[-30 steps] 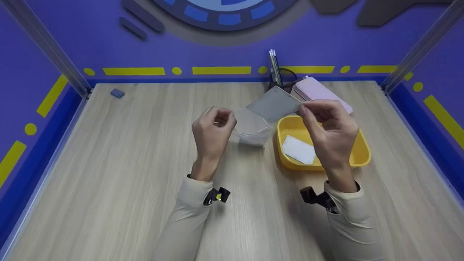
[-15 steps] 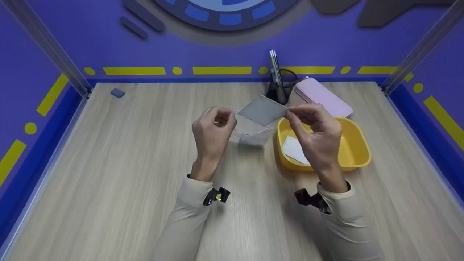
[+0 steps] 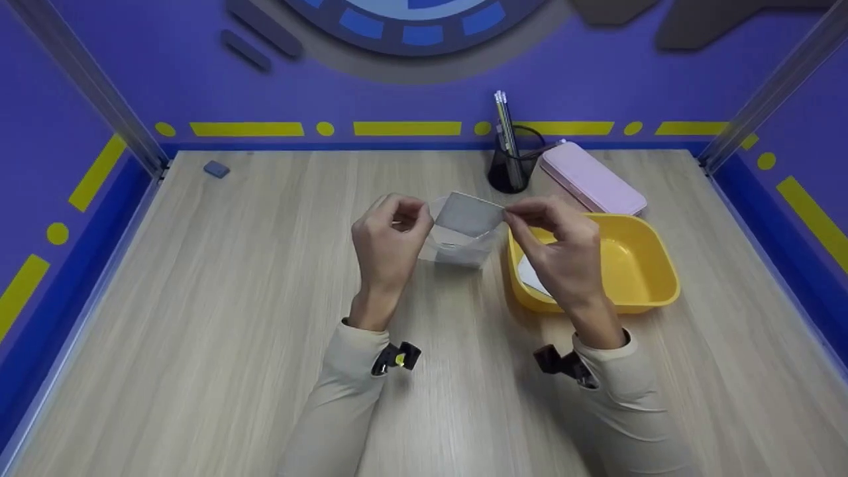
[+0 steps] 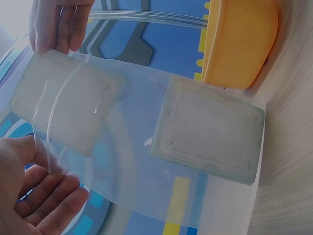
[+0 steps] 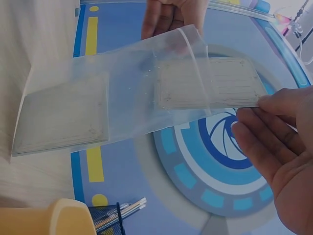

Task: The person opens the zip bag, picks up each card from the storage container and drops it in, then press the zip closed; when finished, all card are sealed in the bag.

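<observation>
My left hand (image 3: 389,248) pinches the mouth edge of a clear zip bag (image 4: 137,103), which hangs down to the tabletop. My right hand (image 3: 564,255) pinches a grey-white card (image 5: 234,81) by one corner between thumb and fingers. In the right wrist view, part of this card lies inside the bag's mouth, past the zip strip, and the held end sticks out. At the bag's bottom sits a stack of similar cards (image 4: 210,129). A yellow tray (image 3: 639,265) stands right of the bag, holding a white card (image 3: 532,277) partly hidden by my right hand.
A black mesh pencil cup (image 3: 509,173) with pencils stands at the back, beside a pink case (image 3: 593,175). Far back left lies a small blue eraser-like block (image 3: 216,169). Purple panels (image 3: 331,93) border the table's back and sides.
My right hand has moved left and slightly down with the card, from above the tray into the bag's mouth. The left hand has stayed still on the bag.
</observation>
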{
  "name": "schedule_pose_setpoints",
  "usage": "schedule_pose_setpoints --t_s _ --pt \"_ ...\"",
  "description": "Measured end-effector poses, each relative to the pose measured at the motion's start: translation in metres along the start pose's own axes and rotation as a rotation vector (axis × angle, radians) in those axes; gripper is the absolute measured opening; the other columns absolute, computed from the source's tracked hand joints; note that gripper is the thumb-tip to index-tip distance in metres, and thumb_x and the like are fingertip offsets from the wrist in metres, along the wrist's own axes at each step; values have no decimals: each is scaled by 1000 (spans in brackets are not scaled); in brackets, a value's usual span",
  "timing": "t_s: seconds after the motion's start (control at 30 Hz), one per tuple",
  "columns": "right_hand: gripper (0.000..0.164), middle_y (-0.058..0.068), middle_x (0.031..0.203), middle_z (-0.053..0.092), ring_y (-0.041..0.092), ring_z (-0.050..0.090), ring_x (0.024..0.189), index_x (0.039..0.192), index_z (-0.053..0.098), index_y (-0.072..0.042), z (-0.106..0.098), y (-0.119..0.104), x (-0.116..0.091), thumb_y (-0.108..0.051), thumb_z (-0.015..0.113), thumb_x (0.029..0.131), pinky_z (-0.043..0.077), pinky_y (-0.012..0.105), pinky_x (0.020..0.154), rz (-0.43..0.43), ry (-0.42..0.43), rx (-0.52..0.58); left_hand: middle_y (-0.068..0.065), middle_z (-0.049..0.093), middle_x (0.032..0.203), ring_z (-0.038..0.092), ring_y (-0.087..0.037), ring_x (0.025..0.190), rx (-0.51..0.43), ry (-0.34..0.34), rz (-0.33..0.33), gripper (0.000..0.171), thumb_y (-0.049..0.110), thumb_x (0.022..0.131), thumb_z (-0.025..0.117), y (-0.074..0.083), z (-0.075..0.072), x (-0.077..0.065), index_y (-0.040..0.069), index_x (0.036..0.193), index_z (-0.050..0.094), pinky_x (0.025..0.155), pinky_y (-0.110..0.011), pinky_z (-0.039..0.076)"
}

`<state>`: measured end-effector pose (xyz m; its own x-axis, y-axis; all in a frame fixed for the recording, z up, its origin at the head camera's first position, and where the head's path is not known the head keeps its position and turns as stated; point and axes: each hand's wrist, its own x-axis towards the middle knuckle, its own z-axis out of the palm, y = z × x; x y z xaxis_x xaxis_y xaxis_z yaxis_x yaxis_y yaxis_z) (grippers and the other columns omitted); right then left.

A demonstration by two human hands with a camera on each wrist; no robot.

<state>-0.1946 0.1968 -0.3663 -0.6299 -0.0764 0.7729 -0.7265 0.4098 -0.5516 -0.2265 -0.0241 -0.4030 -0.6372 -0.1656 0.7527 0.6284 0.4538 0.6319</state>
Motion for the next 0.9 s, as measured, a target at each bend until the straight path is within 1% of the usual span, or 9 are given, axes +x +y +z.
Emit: schedule_pose_setpoints --t_s 0.23,0.53,0.9 --pt "14 13 95 76 21 74 87 98 74 4 1 7 0 12 79 87 59 22 85 -19 -73 -60 -6 71 78 70 -16 69 -5 2 -14 6 -4 86 76 1 -1 2 2 84 74 63 -27 60" --pt "18 9 96 75 29 73 84 99 75 2 5 11 0 14 79 87 59 21 86 -49 -113 -53 -6 71 78 70 -16 69 -14 -3 -19 6 -4 86 76 2 -1 2 1 84 74 63 -27 60" --pt "16 9 96 74 25 73 87 100 75 1 6 13 -2 11 79 89 58 21 85 -25 -159 -64 -5 71 77 70 -15 68 -14 6 -6 6 -4 85 76 0 -1 2 2 83 75 62 -29 60"
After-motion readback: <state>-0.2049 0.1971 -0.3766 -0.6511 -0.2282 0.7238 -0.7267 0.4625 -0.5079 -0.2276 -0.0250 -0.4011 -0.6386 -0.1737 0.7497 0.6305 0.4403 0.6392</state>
